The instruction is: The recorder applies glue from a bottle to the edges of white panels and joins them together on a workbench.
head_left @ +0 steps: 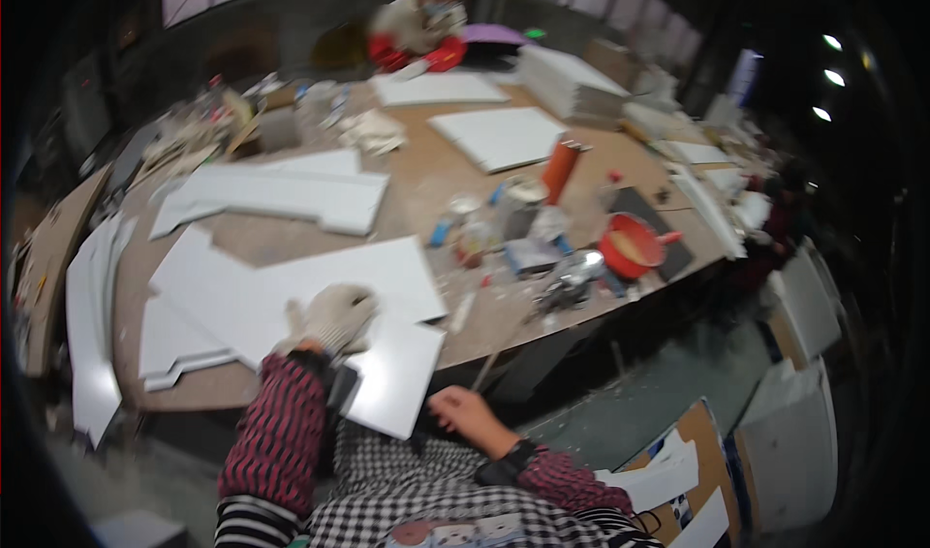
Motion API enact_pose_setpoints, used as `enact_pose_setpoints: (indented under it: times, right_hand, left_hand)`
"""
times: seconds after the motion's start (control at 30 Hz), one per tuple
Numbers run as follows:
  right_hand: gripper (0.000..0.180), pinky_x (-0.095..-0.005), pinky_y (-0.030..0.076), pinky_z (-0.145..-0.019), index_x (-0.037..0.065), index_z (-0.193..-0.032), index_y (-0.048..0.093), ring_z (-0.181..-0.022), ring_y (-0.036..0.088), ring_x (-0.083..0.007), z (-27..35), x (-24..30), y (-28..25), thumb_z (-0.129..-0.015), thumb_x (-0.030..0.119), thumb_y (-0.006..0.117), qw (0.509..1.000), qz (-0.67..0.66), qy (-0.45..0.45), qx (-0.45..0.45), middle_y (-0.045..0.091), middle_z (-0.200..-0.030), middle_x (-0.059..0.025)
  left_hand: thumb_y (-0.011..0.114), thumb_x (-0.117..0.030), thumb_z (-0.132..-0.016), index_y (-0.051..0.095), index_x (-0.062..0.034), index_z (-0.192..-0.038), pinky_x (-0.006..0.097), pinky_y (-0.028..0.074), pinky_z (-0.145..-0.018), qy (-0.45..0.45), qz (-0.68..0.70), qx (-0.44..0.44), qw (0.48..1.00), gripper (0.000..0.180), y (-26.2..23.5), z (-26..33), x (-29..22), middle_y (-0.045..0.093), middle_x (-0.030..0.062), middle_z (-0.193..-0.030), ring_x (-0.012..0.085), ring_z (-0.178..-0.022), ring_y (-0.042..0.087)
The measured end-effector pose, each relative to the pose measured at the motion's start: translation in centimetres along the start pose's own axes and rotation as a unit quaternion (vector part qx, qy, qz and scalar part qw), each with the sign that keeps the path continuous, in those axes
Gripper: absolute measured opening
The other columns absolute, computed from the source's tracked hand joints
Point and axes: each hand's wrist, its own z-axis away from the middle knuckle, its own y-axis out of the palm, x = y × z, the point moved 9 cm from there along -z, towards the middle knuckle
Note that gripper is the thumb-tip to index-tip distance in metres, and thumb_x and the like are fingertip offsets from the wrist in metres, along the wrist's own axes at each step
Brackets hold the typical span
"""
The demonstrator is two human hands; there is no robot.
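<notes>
My left hand, in a cream knitted glove, rests on overlapping white panels at the table's near side. Its thumb stands apart from the fingers. Below it, a smaller glossy white panel juts past the front edge toward my checked apron. My bare right hand is just right of that panel's lower corner, below the table edge. Its fingers are curled together, and whatever may be in them is hidden. Just above this hand a thin stick shows; whether they touch, I cannot tell.
Beyond lie a notched white panel and another panel. A red pot, an orange tube and jars crowd the right side. Across the table a person in red sleeves leans over a panel. More panels stand at lower right.
</notes>
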Motion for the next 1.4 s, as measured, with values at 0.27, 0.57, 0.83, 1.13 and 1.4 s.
enact_pose_setpoints:
  times: [0.27, 0.57, 0.83, 1.13, 1.4]
  right_hand:
    - [0.025, -0.0193, 0.043, -0.056, 0.005, -0.104, 0.063, -0.066, 0.053, -0.0044, 1.1, -2.3, 0.5, -0.096, 0.029, 0.059, 0.999, -0.023, 0.028, 0.028, 0.062, -0.084, 0.0018]
    - [0.056, -0.0241, 0.048, -0.052, 0.002, -0.142, 0.038, -0.059, 0.057, -0.0112, 1.1, 14.1, -13.9, -0.090, 0.013, 0.057, 0.961, 0.006, -0.166, -0.219, 0.062, -0.076, -0.0048]
    - [0.040, -0.0211, 0.039, -0.046, 0.000, -0.129, 0.048, -0.054, 0.050, -0.0064, 3.9, 35.4, -23.9, -0.093, 0.017, 0.057, 0.852, -0.023, -0.394, -0.344, 0.059, -0.074, -0.0021]
    - [0.019, -0.0217, 0.045, -0.053, 0.003, -0.091, 0.065, -0.058, 0.056, -0.0064, 2.9, 2.1, -7.9, -0.092, 0.023, 0.064, 0.990, -0.026, -0.067, -0.124, 0.064, -0.073, -0.0014]
    - [0.025, -0.0199, 0.044, -0.055, 0.005, -0.092, 0.062, -0.061, 0.055, -0.0060, 2.5, -1.8, -2.3, -0.095, 0.029, 0.062, 0.998, -0.044, 0.037, 0.001, 0.063, -0.077, 0.0003]
  left_hand:
    - [0.059, -0.032, -0.083, 0.074, -0.0115, -0.096, 0.039, 0.051, -0.083, -0.018, 0.032, -0.034, 0.999, 0.029, 0.7, 0.2, 0.9, 0.071, 0.0132, -0.092, 0.0307, -0.091, 0.067]
    - [0.058, -0.037, -0.084, 0.073, -0.0133, -0.099, 0.041, 0.050, -0.085, -0.008, -0.036, 0.015, 0.999, 0.032, 0.4, -0.7, 0.5, 0.070, 0.0119, -0.098, 0.0312, -0.095, 0.066]
    - [0.057, -0.035, -0.085, 0.072, -0.0116, -0.105, 0.039, 0.050, -0.086, -0.029, -0.007, 0.004, 1.000, 0.034, -0.1, 0.4, 1.1, 0.070, 0.0146, -0.099, 0.0312, -0.093, 0.066]
    - [0.056, -0.033, -0.085, 0.073, -0.0114, -0.101, 0.041, 0.050, -0.083, -0.029, -0.018, 0.021, 0.999, 0.032, -0.2, 0.6, -0.3, 0.070, 0.0150, -0.095, 0.0326, -0.090, 0.066]
    - [0.056, -0.032, -0.085, 0.073, -0.0095, -0.100, 0.040, 0.049, -0.085, -0.048, -0.012, 0.024, 0.998, 0.032, -0.3, 0.3, -0.5, 0.070, 0.0154, -0.098, 0.0325, -0.092, 0.065]
